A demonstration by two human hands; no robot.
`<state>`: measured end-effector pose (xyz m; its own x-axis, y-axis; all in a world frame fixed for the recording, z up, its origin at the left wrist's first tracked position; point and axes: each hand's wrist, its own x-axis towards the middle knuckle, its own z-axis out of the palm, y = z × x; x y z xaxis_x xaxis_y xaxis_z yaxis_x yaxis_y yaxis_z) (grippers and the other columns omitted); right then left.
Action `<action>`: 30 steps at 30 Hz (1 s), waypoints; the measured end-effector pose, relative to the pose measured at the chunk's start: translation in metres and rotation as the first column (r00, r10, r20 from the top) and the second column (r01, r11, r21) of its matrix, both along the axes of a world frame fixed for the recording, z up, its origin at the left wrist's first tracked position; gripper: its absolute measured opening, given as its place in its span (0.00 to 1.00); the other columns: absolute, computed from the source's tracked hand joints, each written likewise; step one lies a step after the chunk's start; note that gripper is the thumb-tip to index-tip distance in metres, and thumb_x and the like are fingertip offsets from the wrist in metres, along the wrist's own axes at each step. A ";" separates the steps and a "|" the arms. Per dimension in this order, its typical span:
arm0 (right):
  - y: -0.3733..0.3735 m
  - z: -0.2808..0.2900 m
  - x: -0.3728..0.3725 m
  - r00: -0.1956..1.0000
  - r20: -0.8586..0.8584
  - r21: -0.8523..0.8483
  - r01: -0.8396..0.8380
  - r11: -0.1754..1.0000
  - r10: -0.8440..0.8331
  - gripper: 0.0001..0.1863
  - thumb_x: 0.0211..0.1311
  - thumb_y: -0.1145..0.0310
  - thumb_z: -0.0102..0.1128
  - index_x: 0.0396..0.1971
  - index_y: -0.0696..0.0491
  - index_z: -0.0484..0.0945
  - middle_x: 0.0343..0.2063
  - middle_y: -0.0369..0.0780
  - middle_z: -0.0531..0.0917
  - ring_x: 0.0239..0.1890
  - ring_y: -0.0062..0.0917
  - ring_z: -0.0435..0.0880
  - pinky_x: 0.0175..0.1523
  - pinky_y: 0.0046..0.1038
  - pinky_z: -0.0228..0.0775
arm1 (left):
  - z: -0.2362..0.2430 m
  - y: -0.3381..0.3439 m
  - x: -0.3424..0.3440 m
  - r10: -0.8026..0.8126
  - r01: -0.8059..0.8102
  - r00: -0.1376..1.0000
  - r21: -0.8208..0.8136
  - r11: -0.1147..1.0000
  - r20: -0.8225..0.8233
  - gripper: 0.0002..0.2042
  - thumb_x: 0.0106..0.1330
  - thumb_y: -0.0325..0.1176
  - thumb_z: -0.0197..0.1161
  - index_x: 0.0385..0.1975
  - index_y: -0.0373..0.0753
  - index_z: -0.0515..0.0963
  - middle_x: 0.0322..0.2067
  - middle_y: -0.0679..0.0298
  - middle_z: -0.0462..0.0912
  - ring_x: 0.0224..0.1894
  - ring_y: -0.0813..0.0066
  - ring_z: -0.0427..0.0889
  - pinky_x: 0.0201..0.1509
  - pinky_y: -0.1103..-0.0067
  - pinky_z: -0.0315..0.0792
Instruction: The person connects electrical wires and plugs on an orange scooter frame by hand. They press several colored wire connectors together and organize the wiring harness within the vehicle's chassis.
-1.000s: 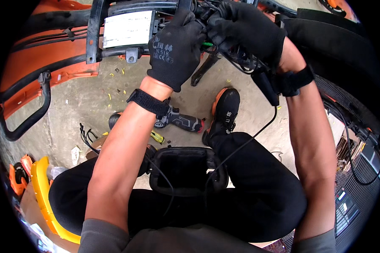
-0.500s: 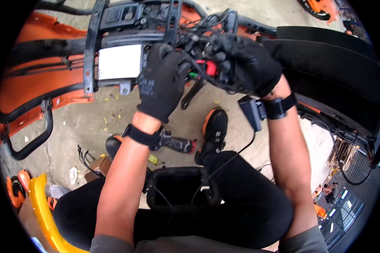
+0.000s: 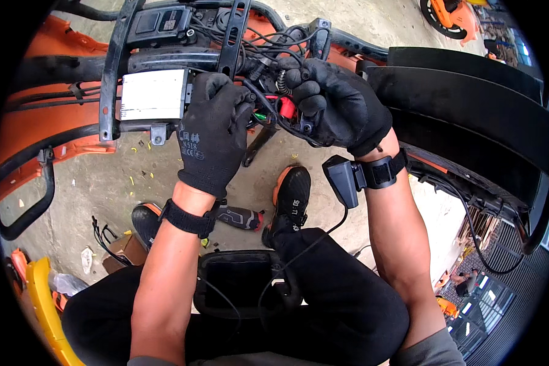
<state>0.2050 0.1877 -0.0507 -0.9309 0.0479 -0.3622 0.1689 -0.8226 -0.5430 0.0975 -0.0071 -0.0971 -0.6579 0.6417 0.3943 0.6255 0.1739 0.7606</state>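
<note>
Both my hands wear black work gloves and are at a bundle of black cables (image 3: 280, 38) on an orange and black vehicle frame. My left hand (image 3: 213, 131) is closed in a pinch beside a white-labelled box (image 3: 152, 94); what its fingertips hold is hidden. To its right, my right hand (image 3: 348, 107) has its fingers curled around a thin black cable near a spiral-wrapped lead (image 3: 281, 82). Between the hands show a red connector cover (image 3: 287, 108) and a small green piece (image 3: 260, 116). A black metal bracket (image 3: 230, 39) crosses behind the left hand.
On the floor beneath lie a cordless power tool (image 3: 241, 217) and a cardboard box (image 3: 127, 251). A black open bin (image 3: 250, 256) stands between my legs. Black panels (image 3: 457, 91) are on the right, a yellow part (image 3: 43, 305) at lower left. A cable hangs from a wrist-mounted device (image 3: 341, 181).
The whole view has shifted, so the frame and hands appear slightly further left. My right hand's fingers have turned and show more plainly. Both hands remain at the cables.
</note>
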 end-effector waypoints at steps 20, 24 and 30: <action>0.004 -0.007 0.005 0.996 -0.089 -0.176 -0.029 0.984 0.014 0.21 0.77 0.69 0.44 0.62 0.67 0.65 0.46 0.36 0.75 0.39 0.14 0.74 0.45 0.14 0.74 | 0.004 0.004 -0.003 -0.058 0.059 0.996 -0.026 0.998 0.064 0.09 0.61 0.23 0.63 0.41 0.36 0.77 0.40 0.52 0.79 0.43 0.49 0.80 0.44 0.65 0.74; 0.001 -0.006 0.003 0.995 -0.098 -0.169 -0.018 0.986 0.001 0.21 0.77 0.68 0.46 0.61 0.67 0.66 0.46 0.36 0.76 0.38 0.15 0.75 0.45 0.15 0.74 | 0.003 0.004 -0.001 -0.044 0.046 0.997 -0.029 0.999 0.062 0.09 0.61 0.22 0.62 0.41 0.36 0.77 0.40 0.52 0.78 0.43 0.49 0.80 0.45 0.65 0.74; 0.000 -0.006 0.002 0.996 -0.085 -0.036 -0.041 0.999 0.038 0.21 0.77 0.65 0.47 0.59 0.66 0.71 0.48 0.42 0.82 0.41 0.18 0.80 0.45 0.18 0.77 | 0.009 0.010 0.004 -0.016 0.017 1.000 -0.165 0.986 0.009 0.12 0.59 0.20 0.63 0.42 0.37 0.78 0.40 0.52 0.77 0.42 0.49 0.81 0.42 0.65 0.75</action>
<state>0.2073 0.1875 -0.0569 -0.9591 -0.0018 -0.2829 0.1567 -0.8360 -0.5259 0.1018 0.0029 -0.0886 -0.6494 0.7084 0.2767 0.6233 0.2874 0.7272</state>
